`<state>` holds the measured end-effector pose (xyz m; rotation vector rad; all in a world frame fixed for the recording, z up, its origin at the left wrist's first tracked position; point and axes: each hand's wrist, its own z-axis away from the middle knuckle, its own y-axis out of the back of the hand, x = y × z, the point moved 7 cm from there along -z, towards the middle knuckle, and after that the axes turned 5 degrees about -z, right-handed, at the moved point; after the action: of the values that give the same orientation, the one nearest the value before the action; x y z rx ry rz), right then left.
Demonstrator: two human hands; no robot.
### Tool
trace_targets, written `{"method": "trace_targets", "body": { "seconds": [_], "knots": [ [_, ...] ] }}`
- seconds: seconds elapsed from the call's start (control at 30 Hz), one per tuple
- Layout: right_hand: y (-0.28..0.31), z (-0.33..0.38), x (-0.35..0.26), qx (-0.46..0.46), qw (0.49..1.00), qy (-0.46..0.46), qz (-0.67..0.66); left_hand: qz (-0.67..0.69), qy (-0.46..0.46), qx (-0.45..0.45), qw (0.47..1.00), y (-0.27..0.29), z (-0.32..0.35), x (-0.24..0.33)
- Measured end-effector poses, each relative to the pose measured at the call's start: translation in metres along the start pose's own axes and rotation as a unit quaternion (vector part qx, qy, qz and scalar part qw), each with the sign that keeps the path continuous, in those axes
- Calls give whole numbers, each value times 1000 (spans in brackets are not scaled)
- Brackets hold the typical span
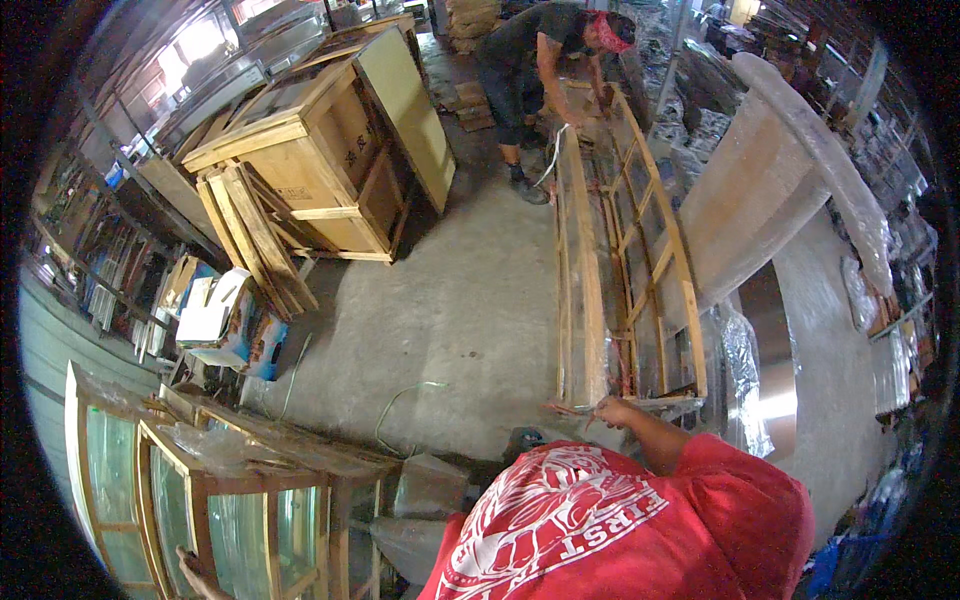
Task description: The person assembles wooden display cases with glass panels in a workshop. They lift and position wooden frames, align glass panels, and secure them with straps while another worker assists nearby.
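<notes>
At the lower left my left hand [199,578] rests against a wood-framed glass panel [172,490], fingers stretched out and apart. Several such panels stand upright there, with clear plastic film [205,440] over their tops. My right hand is not in view. Directly ahead, a co-worker in a red shirt [740,520] bends forward with their back to me. That person's right hand [612,411] is at the near end of a long wooden frame crate [595,330]. At its far end, another person in dark clothes [520,50] leans over with both hands on or near it.
A large wooden crate [350,160] stands at the left, with planks [245,240] and a white-and-blue carton [215,315] beside it. Wrapped panels [755,180] lean at the right. A thin pale strap [395,410] lies on the concrete floor [450,330].
</notes>
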<state>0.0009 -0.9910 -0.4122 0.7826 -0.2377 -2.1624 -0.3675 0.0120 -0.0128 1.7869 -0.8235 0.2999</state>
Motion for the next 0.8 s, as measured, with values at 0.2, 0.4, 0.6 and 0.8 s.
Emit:
{"method": "trace_targets", "body": {
  "seconds": [0.2, 0.4, 0.6, 0.8],
  "knots": [
    [-8, 2, 1, 4, 1000, -14, -24, 7, -5, 3, 1000, -4, -7, -9],
    [-5, 4, -4, 6, 1000, -10, -24, 37, -3, 17, 999, -3, -2, -26],
    [-1, 6, -11, 8, 1000, -2, 14, 54, -6, 29, 998, 3, -3, -29],
    [-1, 2, -16, 20, 1000, 15, -4, 73, -11, 39, 996, 10, -3, -27]
  ]
}}
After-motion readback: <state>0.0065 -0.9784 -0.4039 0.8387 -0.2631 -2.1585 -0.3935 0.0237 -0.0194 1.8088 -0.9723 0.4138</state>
